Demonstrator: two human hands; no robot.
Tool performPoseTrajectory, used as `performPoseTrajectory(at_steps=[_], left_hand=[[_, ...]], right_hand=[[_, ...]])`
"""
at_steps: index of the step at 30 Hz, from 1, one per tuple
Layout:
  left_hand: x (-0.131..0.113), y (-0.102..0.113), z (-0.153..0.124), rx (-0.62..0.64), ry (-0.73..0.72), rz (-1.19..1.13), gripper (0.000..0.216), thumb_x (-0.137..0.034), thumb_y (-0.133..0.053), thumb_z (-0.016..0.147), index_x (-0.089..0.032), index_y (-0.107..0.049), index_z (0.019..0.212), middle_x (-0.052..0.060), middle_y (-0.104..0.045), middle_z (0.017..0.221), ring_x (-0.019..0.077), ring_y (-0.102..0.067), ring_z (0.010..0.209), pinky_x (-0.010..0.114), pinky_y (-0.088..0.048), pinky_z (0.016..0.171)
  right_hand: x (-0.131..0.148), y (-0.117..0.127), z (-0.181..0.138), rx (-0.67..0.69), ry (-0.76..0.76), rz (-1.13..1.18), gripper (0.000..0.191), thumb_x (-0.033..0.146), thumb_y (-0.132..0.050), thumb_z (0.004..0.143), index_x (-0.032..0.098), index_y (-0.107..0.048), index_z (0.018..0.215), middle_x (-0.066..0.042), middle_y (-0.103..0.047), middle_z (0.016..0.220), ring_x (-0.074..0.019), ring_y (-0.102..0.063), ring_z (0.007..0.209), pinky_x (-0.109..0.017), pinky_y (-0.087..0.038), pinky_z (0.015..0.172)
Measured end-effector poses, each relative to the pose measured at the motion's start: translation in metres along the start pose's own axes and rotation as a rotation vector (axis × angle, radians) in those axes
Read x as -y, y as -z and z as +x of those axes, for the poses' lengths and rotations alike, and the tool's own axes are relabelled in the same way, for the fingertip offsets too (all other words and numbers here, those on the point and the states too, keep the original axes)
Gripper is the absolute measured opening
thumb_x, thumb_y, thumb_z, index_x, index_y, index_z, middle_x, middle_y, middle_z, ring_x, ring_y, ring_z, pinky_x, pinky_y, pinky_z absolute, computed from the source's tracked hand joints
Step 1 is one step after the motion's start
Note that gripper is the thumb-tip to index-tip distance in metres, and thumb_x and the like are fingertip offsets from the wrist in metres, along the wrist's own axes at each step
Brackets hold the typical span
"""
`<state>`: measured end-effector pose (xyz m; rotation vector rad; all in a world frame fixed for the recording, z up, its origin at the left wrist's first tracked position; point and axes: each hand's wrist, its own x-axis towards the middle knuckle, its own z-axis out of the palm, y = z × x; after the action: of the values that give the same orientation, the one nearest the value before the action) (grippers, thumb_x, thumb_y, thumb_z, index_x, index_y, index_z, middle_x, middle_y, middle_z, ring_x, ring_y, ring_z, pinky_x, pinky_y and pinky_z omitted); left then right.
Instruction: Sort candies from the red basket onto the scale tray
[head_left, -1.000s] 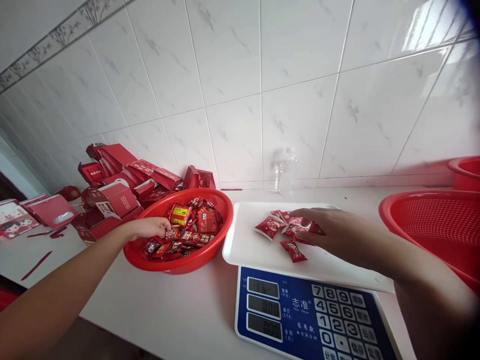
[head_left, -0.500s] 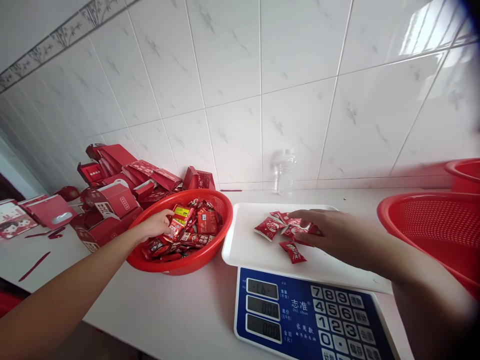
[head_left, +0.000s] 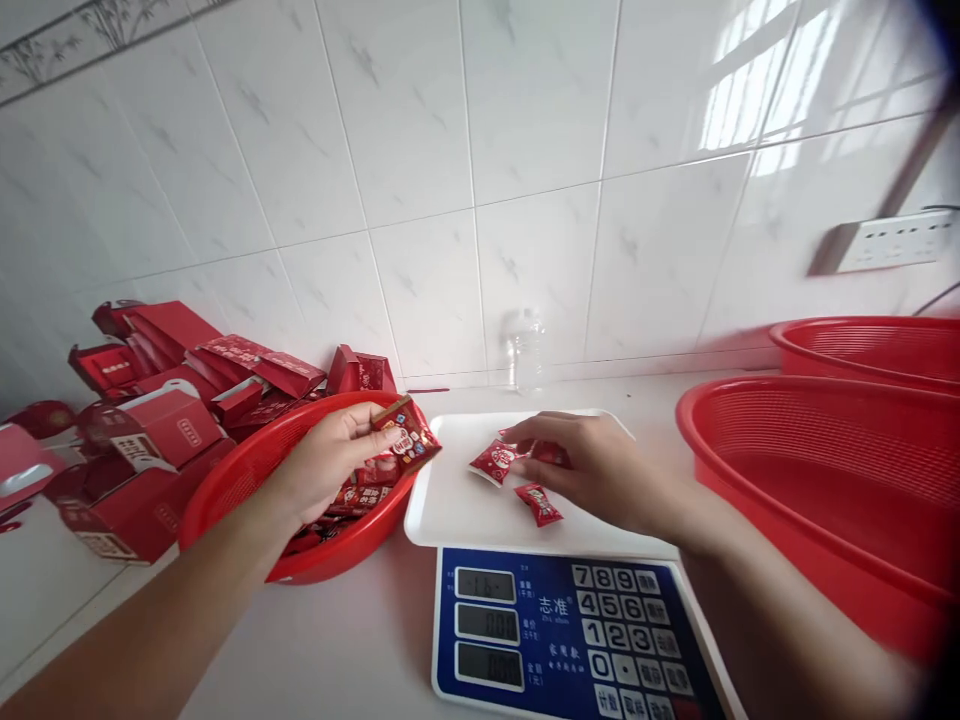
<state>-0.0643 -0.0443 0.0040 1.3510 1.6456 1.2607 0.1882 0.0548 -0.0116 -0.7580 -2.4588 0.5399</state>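
Pinched in my left hand is a reddish-brown snack packet, held over the right rim of a red plastic basket. More red wrapped packets lie inside that basket, partly covered by my wrist. My right hand is low over the white tray of a scale, fingers and thumb curled round small red packets that are partly hidden beneath it. Just left of its fingertips sits another red packet. Nearer the scale's keypad lies a narrow red candy packet.
A blue scale panel with keys and displays fronts the tray. Red gift boxes are heaped at the left. Large red baskets stand at the right. A clear bottle is by the tiled wall, which carries a power strip.
My left hand has lifted a packet out of the basket and moved right toward the tray. My right hand has closed in around the packets. The view has turned right.
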Motion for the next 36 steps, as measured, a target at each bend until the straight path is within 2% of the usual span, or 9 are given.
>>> performPoseTrajectory(at_steps=[4, 7, 12, 16, 20, 26, 31, 33, 36], left_hand=[[-0.004, -0.045, -0.006, 0.101, -0.122, -0.137, 0.024, -0.037, -0.068, 0.076, -0.017, -0.065, 0.09, 0.004, -0.066, 0.089, 0.0173, -0.06, 0.084, 0.029, -0.05, 0.071], [-0.003, -0.062, -0.007, 0.185, -0.148, -0.176, 0.023, -0.037, -0.065, 0.08, -0.018, -0.064, 0.093, 0.004, -0.064, 0.09, 0.0166, -0.059, 0.084, 0.028, -0.05, 0.07], [0.006, -0.065, -0.004, 0.045, -0.208, -0.042, 0.029, -0.04, -0.064, 0.081, -0.021, -0.059, 0.102, 0.005, -0.062, 0.098, 0.0178, -0.059, 0.088, 0.031, -0.051, 0.075], [0.012, -0.065, 0.0, -0.013, -0.229, 0.045, 0.03, -0.038, -0.062, 0.08, -0.022, -0.058, 0.104, 0.006, -0.061, 0.108, 0.0229, -0.056, 0.105, 0.034, -0.05, 0.082], [0.012, -0.073, 0.004, -0.012, -0.259, 0.088, 0.029, -0.035, -0.058, 0.082, -0.023, -0.056, 0.109, 0.006, -0.06, 0.116, 0.0233, -0.053, 0.114, 0.034, -0.048, 0.088], [0.006, -0.086, 0.009, 0.055, -0.304, 0.09, 0.028, -0.032, -0.053, 0.087, -0.026, -0.054, 0.115, 0.004, -0.058, 0.123, 0.0218, -0.053, 0.115, 0.033, -0.046, 0.093], [0.001, -0.097, 0.016, 0.007, -0.359, 0.051, 0.04, -0.03, -0.056, 0.086, -0.029, -0.045, 0.125, 0.006, -0.055, 0.125, 0.02, -0.061, 0.098, 0.034, -0.051, 0.082], [0.002, -0.1, 0.021, -0.03, -0.389, 0.029, 0.036, -0.03, -0.058, 0.084, -0.028, -0.048, 0.119, 0.006, -0.056, 0.123, 0.0199, -0.062, 0.098, 0.032, -0.052, 0.08], [0.009, -0.101, 0.03, 0.027, -0.389, 0.068, 0.024, -0.032, -0.057, 0.085, -0.026, -0.054, 0.108, 0.005, -0.062, 0.112, 0.0208, -0.062, 0.095, 0.032, -0.052, 0.076]], right_hand=[[0.012, -0.002, -0.003, 0.108, 0.074, 0.254, 0.028, 0.042, -0.052, 0.089, 0.021, -0.067, 0.099, -0.002, -0.068, 0.085, -0.0117, -0.06, 0.067, -0.023, -0.046, 0.06], [0.012, 0.001, -0.003, 0.094, 0.051, 0.307, 0.026, 0.039, -0.049, 0.09, 0.019, -0.066, 0.09, -0.001, -0.065, 0.073, -0.01, -0.055, 0.058, -0.023, -0.042, 0.053], [-0.005, 0.021, -0.005, 0.01, -0.077, 0.028, 0.021, 0.034, -0.049, 0.086, 0.02, -0.063, 0.078, 0.001, -0.063, 0.066, -0.0104, -0.05, 0.056, -0.024, -0.036, 0.05], [-0.019, 0.034, -0.008, 0.104, -0.167, -0.207, 0.025, 0.033, -0.048, 0.084, 0.022, -0.062, 0.067, 0.0, -0.063, 0.063, -0.0118, -0.049, 0.053, -0.026, -0.032, 0.048], [-0.021, 0.026, -0.005, 0.173, -0.141, -0.314, 0.026, 0.033, -0.048, 0.083, 0.022, -0.064, 0.065, -0.002, -0.066, 0.066, -0.0153, -0.055, 0.06, -0.028, -0.034, 0.053], [-0.024, 0.021, 0.0, -0.025, -0.209, -0.253, 0.028, 0.04, -0.047, 0.086, 0.024, -0.067, 0.097, -0.004, -0.07, 0.08, -0.0181, -0.059, 0.069, -0.029, -0.037, 0.058], [-0.015, 0.027, -0.002, -0.316, -0.228, -0.12, 0.022, 0.04, -0.05, 0.086, 0.023, -0.063, 0.086, -0.001, -0.065, 0.073, -0.0134, -0.054, 0.062, -0.026, -0.036, 0.056], [-0.013, 0.026, -0.001, -0.369, -0.22, -0.084, 0.022, 0.041, -0.051, 0.086, 0.022, -0.062, 0.082, 0.0, -0.063, 0.07, -0.0122, -0.052, 0.06, -0.025, -0.036, 0.055], [-0.014, 0.023, 0.001, -0.362, -0.224, -0.071, 0.021, 0.04, -0.051, 0.086, 0.022, -0.062, 0.082, 0.0, -0.064, 0.071, -0.0122, -0.052, 0.06, -0.026, -0.036, 0.055]])
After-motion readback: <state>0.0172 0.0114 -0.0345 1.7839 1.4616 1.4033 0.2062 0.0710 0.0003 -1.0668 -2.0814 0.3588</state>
